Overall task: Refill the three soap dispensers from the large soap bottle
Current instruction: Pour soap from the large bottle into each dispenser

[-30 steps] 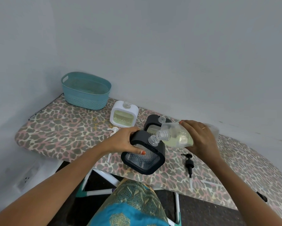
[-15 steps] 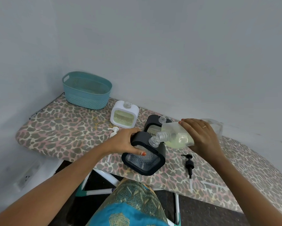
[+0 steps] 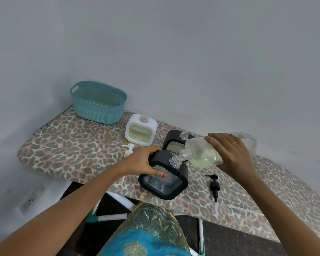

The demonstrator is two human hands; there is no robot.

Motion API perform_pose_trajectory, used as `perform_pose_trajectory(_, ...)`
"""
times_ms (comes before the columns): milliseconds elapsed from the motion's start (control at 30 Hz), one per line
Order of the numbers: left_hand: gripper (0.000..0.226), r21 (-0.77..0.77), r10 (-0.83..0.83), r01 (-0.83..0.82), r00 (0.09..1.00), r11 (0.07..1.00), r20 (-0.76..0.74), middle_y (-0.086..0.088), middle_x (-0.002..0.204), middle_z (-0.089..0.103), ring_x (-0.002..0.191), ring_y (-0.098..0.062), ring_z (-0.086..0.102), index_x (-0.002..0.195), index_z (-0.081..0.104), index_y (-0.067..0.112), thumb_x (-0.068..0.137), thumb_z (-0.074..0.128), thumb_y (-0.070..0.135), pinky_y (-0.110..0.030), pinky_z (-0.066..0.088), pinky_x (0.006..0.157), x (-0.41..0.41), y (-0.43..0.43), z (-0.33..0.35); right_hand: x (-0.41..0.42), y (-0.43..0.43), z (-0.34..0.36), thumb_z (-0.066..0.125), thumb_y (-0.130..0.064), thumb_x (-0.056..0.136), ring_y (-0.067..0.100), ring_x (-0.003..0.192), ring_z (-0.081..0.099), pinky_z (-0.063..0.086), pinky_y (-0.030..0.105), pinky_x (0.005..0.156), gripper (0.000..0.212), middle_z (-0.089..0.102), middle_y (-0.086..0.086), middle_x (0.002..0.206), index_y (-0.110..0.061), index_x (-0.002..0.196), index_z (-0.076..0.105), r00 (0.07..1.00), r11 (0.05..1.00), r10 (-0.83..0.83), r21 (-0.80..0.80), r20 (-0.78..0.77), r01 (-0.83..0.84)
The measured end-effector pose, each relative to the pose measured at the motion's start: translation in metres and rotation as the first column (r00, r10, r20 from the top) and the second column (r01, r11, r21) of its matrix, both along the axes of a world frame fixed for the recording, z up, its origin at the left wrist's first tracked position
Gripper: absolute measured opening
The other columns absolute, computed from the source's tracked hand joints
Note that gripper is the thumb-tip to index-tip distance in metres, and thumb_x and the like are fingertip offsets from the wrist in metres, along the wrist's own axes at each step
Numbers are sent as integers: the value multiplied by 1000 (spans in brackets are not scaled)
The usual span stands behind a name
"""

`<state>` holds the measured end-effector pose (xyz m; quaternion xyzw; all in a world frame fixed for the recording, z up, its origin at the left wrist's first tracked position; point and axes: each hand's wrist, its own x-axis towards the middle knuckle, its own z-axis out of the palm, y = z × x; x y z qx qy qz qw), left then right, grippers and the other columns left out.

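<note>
Landmark = near black dispenser (image 3: 164,183), on the near edge of the ironing board (image 3: 72,148).

- Nearest: teal-and-gold clothing (image 3: 148,235) at bottom centre, below the dispenser. Both forearms reach in from the bottom corners.
- Left grip (image 3: 142,161): clamped on the dispenser's left upper corner. Fingers curl over the top and the thumb lies across the front window. Wrist is straight, forearm runs up from lower left.
- The dispenser is tipped back toward the person, front window facing up. Its neck is open, no pump fitted. The window looks clear, with little or no liquid visible.
- Black pump (image 3: 214,185): lying flat just right of the dispenser, tube pointing toward the near edge.
- White pump (image 3: 128,149): lying flat just left of it, partly hidden behind the left wrist.
- Large soap bottle (image 3: 201,154): just above and right of the dispenser, tipped nearly horizontal. Its open mouth is right at the dispenser's neck; can't tell if they touch. Pale yellow soap is pooled in the low side.
- Right grip (image 3: 231,152): clamped on the bottle's body from above, fingers wrapped over it, ring on one finger.
- Second black dispenser (image 3: 174,140): directly behind, upright, neck open, partly hidden by the bottle.
- White dispenser (image 3: 140,133): behind and left, upright, neck open, yellowish liquid in its window.
- Teal basket (image 3: 98,104): far behind and left, at the board's far corner against the wall (image 3: 174,52).
</note>
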<state>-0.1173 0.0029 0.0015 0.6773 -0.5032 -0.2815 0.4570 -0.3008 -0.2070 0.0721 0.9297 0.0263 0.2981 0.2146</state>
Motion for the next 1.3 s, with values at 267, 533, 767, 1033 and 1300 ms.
perform_pose_trajectory(267,74,3,6,-6,1000,1000,14,-6,102,66,95,-19,64,108,58,12,50,78,52,-46,51,87,0,1,0,-2,0,6,80,7,46,30,93,65,36,33,83,76,68,13,103,-10,113,49,1000,1000,-8,-19,7,8)
perform_pose_trajectory(533,72,12,9,-9,1000,1000,3,-3,104,67,97,-16,64,110,57,13,52,79,49,-43,51,89,0,3,0,-3,0,12,82,5,44,30,93,66,38,34,83,78,68,14,103,-10,113,48,1000,999,-12,-36,-4,12)
perform_pose_trajectory(767,71,2,15,-15,1000,1000,-6,-4,104,67,98,-16,64,109,58,12,51,79,48,-43,51,90,0,2,0,-4,-1,16,82,5,44,30,95,65,36,34,84,79,68,15,104,-10,114,48,1000,999,-25,-41,-2,25)
perform_pose_trajectory(1033,72,-1,16,-16,1000,1000,-12,-1,105,67,97,-13,64,110,58,14,50,79,49,-41,52,90,0,2,1,-5,-3,17,85,-1,47,30,94,65,38,35,83,78,68,14,104,-10,114,48,1000,998,-25,-57,-2,25)
perform_pose_trajectory(1300,72,-2,23,-23,1000,1000,-17,-2,105,67,98,-14,64,110,57,14,50,79,48,-41,51,90,-1,3,-1,-7,-6,19,85,2,42,29,96,62,36,35,84,82,68,15,104,-10,114,48,1000,998,-27,-53,-2,27)
